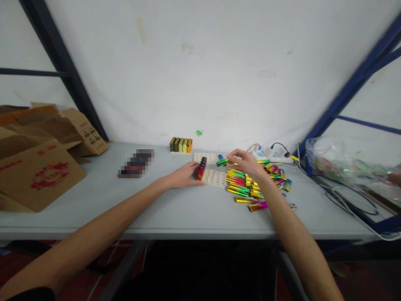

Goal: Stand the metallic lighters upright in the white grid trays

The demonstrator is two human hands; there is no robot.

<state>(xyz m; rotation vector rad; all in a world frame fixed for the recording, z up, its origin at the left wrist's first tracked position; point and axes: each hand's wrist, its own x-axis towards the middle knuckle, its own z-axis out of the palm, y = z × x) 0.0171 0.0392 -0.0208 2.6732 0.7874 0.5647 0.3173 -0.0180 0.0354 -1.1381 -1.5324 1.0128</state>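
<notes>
My left hand point(185, 175) is at the left end of a white dimpled tray point(215, 178), thumb in front and fingers behind. Its grip spans a row of upright lighters point(202, 168) with black tops and red and purple bodies. Between the fingertips of my right hand point(246, 162) is a shiny green lighter point(222, 162), tilted and held just above the tray's far right side. Below that hand lies a heap of shiny gold, green and red lighters point(239, 184), partly hidden by my right forearm. Behind the first tray is a second white tray point(205, 158).
A block of upright lighters point(181, 145) stands by the wall. Open cardboard boxes point(40, 167) sit at the left, beside a pixelated dark object point(137, 163). A power strip point(271, 154) and cables lie at the back right. Another person's hand point(394, 178) shows at the right edge, near clear plastic bags point(341, 163).
</notes>
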